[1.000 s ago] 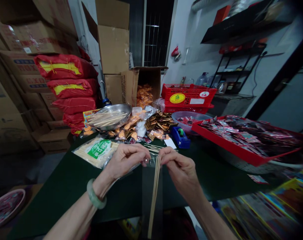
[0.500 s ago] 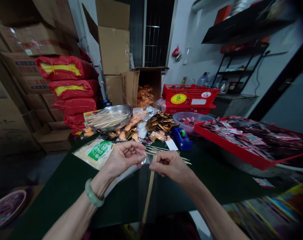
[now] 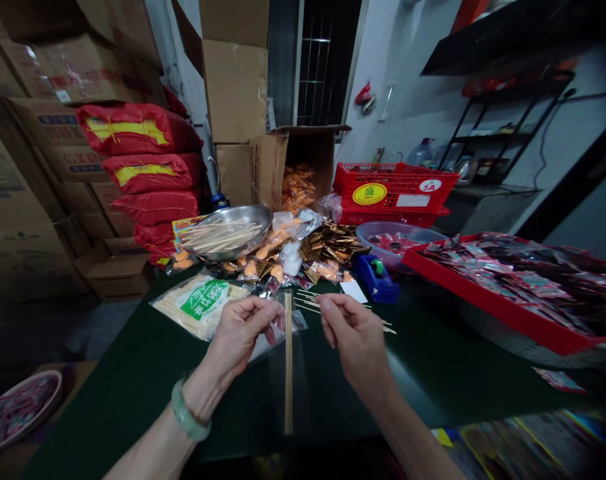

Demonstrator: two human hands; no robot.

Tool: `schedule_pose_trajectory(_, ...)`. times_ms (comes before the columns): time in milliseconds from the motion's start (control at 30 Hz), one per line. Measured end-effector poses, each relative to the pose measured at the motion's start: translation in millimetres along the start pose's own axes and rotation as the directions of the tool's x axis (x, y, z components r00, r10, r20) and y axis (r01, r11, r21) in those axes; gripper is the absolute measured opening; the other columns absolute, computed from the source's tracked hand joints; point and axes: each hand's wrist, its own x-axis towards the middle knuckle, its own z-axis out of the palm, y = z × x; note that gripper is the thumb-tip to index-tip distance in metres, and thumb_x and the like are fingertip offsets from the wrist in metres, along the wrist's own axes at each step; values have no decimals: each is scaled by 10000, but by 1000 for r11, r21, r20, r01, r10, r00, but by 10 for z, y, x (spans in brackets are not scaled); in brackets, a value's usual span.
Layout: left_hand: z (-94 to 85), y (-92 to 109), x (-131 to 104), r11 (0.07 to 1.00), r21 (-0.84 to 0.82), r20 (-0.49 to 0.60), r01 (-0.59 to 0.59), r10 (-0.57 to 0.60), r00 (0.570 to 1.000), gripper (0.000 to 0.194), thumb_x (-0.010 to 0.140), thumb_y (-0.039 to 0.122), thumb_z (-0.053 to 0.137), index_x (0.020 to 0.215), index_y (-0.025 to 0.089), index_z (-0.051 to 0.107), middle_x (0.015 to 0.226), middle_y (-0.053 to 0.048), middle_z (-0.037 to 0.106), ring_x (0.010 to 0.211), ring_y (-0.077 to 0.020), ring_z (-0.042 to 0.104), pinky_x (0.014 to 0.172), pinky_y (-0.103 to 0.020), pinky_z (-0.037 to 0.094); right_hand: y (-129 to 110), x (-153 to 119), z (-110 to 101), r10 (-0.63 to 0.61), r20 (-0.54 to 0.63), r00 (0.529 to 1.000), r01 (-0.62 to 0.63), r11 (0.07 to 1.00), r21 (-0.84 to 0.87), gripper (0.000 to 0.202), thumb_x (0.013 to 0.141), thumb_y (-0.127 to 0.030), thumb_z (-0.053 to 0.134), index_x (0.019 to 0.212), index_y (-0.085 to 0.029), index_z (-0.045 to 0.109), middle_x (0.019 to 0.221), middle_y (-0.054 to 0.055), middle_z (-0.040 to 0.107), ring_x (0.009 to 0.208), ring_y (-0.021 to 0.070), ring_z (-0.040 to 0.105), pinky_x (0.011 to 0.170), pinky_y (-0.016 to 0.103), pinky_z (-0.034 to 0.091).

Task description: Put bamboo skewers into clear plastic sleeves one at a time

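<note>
At the far left of the frame, stacked red sacks point(image 3: 147, 170) stood against cardboard boxes. Right of them, a steel bowl point(image 3: 230, 230) holding loose sticks sat on the dark green bench point(image 3: 133, 373), with a green-labelled packet point(image 3: 197, 303) in front of it. Low in the centre, the left hand point(image 3: 240, 333), wearing a jade bangle point(image 3: 187, 417), pinched the clear plastic sleeve point(image 3: 287, 330) at its top. The bamboo skewers point(image 3: 288, 363) hung upright inside that sleeve, between both hands. The right hand point(image 3: 357, 340) was just beside it, fingertips pressed together; whether they gripped the sleeve's edge could not be told. A red tray point(image 3: 497, 313) of wrapped sweets filled the right side.
</note>
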Motion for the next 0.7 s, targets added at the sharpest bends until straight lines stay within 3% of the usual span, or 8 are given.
schedule_pose_trajectory(67, 3, -6, 0, 999, 29, -39, -28, 29, 999, 168, 678, 260, 702, 625, 116, 633, 576, -11, 603, 498, -76, 499, 475, -179, 390, -45, -84, 6, -228, -76, 971, 208, 955, -212, 154, 763, -314, 562, 750, -172, 620, 567, -8, 554, 449, 96, 461, 413, 216, 363)
schedule_pose_trajectory(133, 3, -26, 6, 997, 63, -20, -46, 47, 999, 165, 690, 258, 692, 627, 117, 632, 594, -11, 605, 503, -75, 496, 483, -182, 393, -80, -158, 42, -391, 14, 920, 368, 853, -369, 129, 777, -263, 543, 795, -175, 636, 616, 14, 590, 512, 120, 512, 483, 234, 405)
schedule_pose_trajectory(200, -5, -54, 21, 994, 90, 52, -56, 51, 997, 171, 711, 265, 673, 641, 115, 631, 616, -13, 602, 500, -73, 490, 489, -189, 393, -88, -190, 93, -429, 124, 895, 439, 793, -424, 133, 787, -247, 528, 791, -168, 635, 608, 19, 590, 522, 124, 518, 505, 240, 404)
schedule_pose_trajectory(367, -37, -150, 42, 996, 90, 101, -19, 10, 995, 199, 743, 319, 641, 816, 135, 623, 722, -24, 613, 614, -103, 540, 561, -207, 425, -7, -80, 179, -184, 139, 973, 216, 940, -264, 263, 806, -302, 502, 576, -176, 523, 476, -38, 469, 411, 75, 395, 397, 201, 311)
schedule_pose_trajectory(433, -50, -214, 13, 987, 142, 159, 70, -92, 983, 293, 712, 346, 665, 921, 150, 604, 795, -33, 623, 686, -120, 560, 596, -211, 430, 60, 5, 179, -72, 95, 993, 85, 986, -144, 287, 791, -347, 523, 559, -179, 490, 444, -60, 407, 385, 66, 351, 369, 194, 282)
schedule_pose_trajectory(533, -113, -267, -15, 913, 345, 276, 220, -322, 906, 315, 735, 430, 601, 781, 119, 602, 633, -19, 590, 541, -102, 526, 513, -203, 388, 233, 177, 68, 49, 138, 989, -48, 999, -17, 263, 792, -412, 508, 696, -168, 539, 498, -50, 463, 383, 73, 385, 370, 201, 314)
schedule_pose_trajectory(633, -303, -122, 161, 823, 554, 170, 122, -256, 952, 352, 793, 455, 473, 710, 128, 576, 533, 3, 528, 476, -96, 468, 482, -207, 357, 523, 425, -250, 54, 182, 982, -6, 967, -256, 332, 812, -391, 456, 1036, -157, 528, 691, 7, 571, 441, 100, 461, 412, 229, 363)
schedule_pose_trajectory(700, -504, 99, 469, 683, 728, 125, -62, -43, 991, 302, 811, 386, 431, 707, 138, 566, 578, -9, 543, 534, -110, 474, 528, -217, 368, 757, 611, -527, 28, 194, 981, 104, 765, -636, 288, 800, -286, 466, 1047, -163, 550, 828, 51, 590, 541, 121, 523, 486, 244, 388)
